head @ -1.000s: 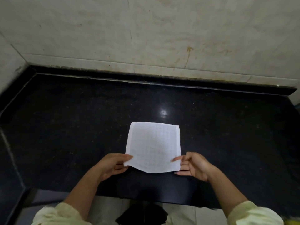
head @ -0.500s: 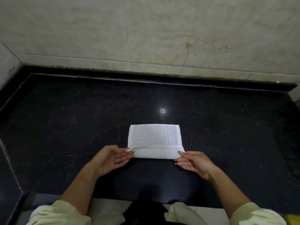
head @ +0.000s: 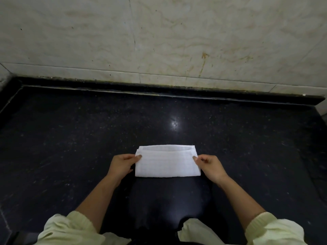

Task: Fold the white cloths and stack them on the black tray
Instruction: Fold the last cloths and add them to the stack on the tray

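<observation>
A white cloth (head: 167, 162) lies on the black stone counter (head: 70, 138), folded in half into a wide rectangle with its fold towards me. The top layer stops a little short of the far edge, so a strip of the lower layer shows there. My left hand (head: 122, 165) pinches the left end of the top layer, thumb on top. My right hand (head: 209, 165) pinches the right end the same way. No black tray is in view.
A pale marble-tiled wall (head: 177, 41) rises behind the counter, with a low black kerb (head: 159, 91) at its foot. The counter bends away at the far left. My pale yellow sleeves (head: 70, 228) hang over the near edge.
Both hands carried the cloth's near edge up and over towards the far edge. The cloth went from a flat square to a half-height rectangle, and the hands moved forward with it.
</observation>
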Tool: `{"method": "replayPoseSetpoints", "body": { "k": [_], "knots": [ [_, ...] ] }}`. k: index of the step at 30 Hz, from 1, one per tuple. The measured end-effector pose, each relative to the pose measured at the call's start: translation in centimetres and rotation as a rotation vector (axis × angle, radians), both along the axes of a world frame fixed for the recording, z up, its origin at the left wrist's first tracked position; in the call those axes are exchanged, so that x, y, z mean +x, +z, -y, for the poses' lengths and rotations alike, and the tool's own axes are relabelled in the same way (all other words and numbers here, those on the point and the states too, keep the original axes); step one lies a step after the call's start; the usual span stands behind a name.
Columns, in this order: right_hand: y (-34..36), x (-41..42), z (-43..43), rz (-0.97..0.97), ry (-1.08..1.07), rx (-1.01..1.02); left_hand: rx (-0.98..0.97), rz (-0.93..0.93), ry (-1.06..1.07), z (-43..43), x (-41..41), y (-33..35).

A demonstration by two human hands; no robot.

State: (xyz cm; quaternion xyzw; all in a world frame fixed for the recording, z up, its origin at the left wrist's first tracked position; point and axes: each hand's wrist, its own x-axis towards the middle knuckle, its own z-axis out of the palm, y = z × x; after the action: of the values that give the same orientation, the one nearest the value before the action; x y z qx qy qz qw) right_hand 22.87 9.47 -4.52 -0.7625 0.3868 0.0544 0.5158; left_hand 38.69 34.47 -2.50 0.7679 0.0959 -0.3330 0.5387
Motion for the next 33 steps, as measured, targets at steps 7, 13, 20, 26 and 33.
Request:
{"method": "replayPoseSetpoints", "body": {
  "k": [7,13,20,26,33],
  "knots": [
    [-0.5,2.4,0.0,-0.070,-0.010,-0.185,0.177,0.187,-0.033,1.3,1.8,-2.4],
    [-1.3,3.1,-0.3,-0.173,0.039,-0.351,0.315,0.295,-0.081,1.8,1.9,-3.3],
    [-1.0,3.0,-0.6,-0.245,0.114,-0.487,0.359,0.343,-0.084,1.7,1.6,-3.2],
    [0.3,1.0,0.1,-0.195,-0.043,-0.329,0.356,0.276,-0.190,0.3,0.5,-1.9],
    [-0.1,-1.7,-2.0,-0.224,-0.069,-0.295,0.383,0.282,-0.236,-1.3,-2.3,-2.4]
  ]
}}
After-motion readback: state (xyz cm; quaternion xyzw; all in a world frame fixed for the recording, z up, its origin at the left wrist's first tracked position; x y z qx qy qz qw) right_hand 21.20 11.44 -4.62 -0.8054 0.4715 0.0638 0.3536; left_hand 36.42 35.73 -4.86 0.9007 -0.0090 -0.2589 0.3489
